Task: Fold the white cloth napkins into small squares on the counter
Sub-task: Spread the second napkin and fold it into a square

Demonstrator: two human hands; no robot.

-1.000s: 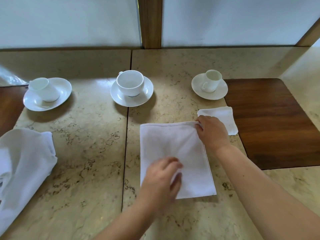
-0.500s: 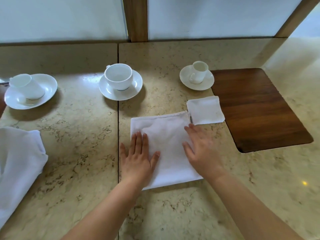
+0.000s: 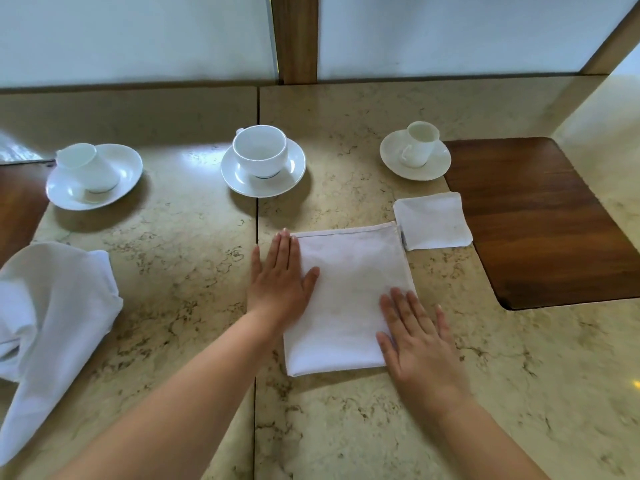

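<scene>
Left hand slid to napkin left edge, right hand flat

Marble counter, 3 saucers w/ cups, napkins, wood inlay

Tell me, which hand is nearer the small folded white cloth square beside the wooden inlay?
Right. The right hand lies flat on the larger white napkin, below the small folded white cloth square. The left hand presses the napkin's far left edge, farther away.
</scene>
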